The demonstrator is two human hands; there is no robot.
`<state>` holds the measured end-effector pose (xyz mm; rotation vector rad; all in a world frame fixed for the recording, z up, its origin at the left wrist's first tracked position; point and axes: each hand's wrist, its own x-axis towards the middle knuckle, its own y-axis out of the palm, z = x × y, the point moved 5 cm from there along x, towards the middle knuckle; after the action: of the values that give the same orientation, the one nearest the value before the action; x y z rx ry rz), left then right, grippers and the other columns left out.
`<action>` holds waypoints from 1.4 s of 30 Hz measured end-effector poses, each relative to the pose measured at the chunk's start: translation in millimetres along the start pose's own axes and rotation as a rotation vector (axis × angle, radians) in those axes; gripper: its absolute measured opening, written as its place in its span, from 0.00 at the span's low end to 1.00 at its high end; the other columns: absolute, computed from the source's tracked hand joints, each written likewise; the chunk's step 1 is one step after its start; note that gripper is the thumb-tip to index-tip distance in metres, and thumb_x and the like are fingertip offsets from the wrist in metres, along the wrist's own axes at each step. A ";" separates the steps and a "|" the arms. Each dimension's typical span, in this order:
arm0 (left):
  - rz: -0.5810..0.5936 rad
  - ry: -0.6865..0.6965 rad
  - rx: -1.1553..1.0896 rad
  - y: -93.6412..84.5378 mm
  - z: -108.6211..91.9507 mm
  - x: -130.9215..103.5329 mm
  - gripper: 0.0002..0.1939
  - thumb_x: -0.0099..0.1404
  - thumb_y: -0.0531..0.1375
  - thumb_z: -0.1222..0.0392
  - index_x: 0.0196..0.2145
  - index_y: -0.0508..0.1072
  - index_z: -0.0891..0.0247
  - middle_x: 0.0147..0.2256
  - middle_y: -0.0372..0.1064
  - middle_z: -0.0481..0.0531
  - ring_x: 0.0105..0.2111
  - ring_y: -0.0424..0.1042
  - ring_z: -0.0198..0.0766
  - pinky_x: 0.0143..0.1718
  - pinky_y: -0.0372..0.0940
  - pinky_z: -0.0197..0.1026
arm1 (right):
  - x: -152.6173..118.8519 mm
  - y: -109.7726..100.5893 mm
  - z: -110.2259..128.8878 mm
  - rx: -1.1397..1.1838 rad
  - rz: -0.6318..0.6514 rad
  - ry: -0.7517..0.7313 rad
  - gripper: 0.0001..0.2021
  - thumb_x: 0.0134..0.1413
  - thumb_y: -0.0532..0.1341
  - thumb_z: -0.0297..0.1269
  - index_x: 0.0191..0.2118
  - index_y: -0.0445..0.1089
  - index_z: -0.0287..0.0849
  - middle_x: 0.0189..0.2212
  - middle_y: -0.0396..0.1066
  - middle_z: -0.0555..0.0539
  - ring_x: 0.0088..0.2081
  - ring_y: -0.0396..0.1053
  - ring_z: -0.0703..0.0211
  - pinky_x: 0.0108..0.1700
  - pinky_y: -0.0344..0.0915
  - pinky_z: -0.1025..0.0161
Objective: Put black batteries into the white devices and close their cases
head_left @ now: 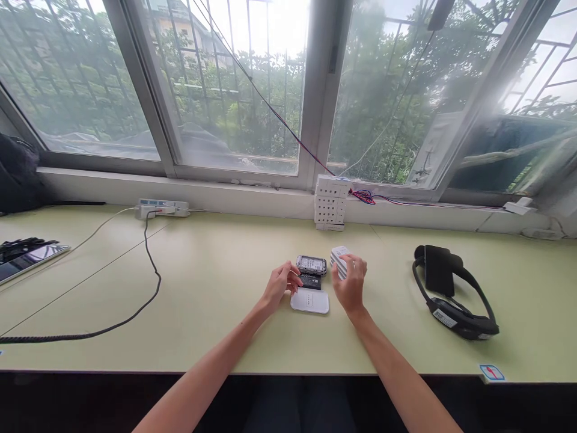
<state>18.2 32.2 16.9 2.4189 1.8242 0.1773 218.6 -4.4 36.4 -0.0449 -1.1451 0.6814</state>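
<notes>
My left hand (280,285) is open, its fingers loosely bent at the left end of a black battery (311,281) marked 5000 mAh. I cannot tell if the fingertips touch it. Just behind the battery lies an opened small electronic device (311,264) with a printed label inside. In front of the battery, a white back cover (310,301) rests with its inner side up. To the right, my right hand (350,284) is closed around a stack of white rounded devices (339,258), thumb on the near left side and fingers over the right.
A white box with rows of holes (330,203) stands against the window sill. At right lies a black head strap (455,294). A power strip (162,208) with a black cable (155,282) and a tablet (31,261) are at left. The table's front edge is near my forearms.
</notes>
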 end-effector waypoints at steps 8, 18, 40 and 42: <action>-0.073 0.014 -0.001 -4.7 0.4 1.6 0.24 0.63 0.53 0.38 0.27 0.69 0.64 0.20 0.70 0.53 0.17 0.65 0.34 0.19 0.59 0.36 | -15.2 26.9 21.1 0.233 0.392 -0.097 0.16 0.62 0.48 0.29 0.50 0.68 0.43 0.45 0.69 0.41 0.47 0.69 0.50 0.49 0.67 0.53; -0.101 0.001 0.015 -5.4 0.2 0.8 0.26 0.62 0.52 0.36 0.26 0.69 0.64 0.20 0.70 0.53 0.17 0.64 0.34 0.19 0.58 0.36 | -20.3 36.8 9.8 0.200 0.521 -0.054 0.20 0.60 0.47 0.24 0.51 0.70 0.43 0.47 0.72 0.42 0.48 0.70 0.51 0.50 0.67 0.55; -0.139 -0.006 0.021 -7.1 -0.6 -0.2 0.24 0.63 0.52 0.39 0.26 0.68 0.64 0.19 0.70 0.53 0.16 0.63 0.33 0.19 0.57 0.35 | -22.7 41.4 2.4 0.011 0.604 -0.003 0.24 0.51 0.51 0.17 0.50 0.70 0.44 0.43 0.67 0.43 0.35 0.70 0.58 0.38 0.67 0.64; -0.142 -0.005 0.022 -7.3 -0.9 -0.4 0.24 0.63 0.52 0.39 0.26 0.68 0.65 0.19 0.70 0.53 0.16 0.63 0.32 0.19 0.57 0.35 | -22.9 41.6 1.0 0.020 0.590 -0.001 0.24 0.50 0.52 0.17 0.50 0.71 0.44 0.42 0.67 0.44 0.35 0.70 0.58 0.38 0.67 0.65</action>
<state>11.0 33.8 16.7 2.2902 1.9965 0.1387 192.6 16.6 2.7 -0.3764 -1.1296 1.2130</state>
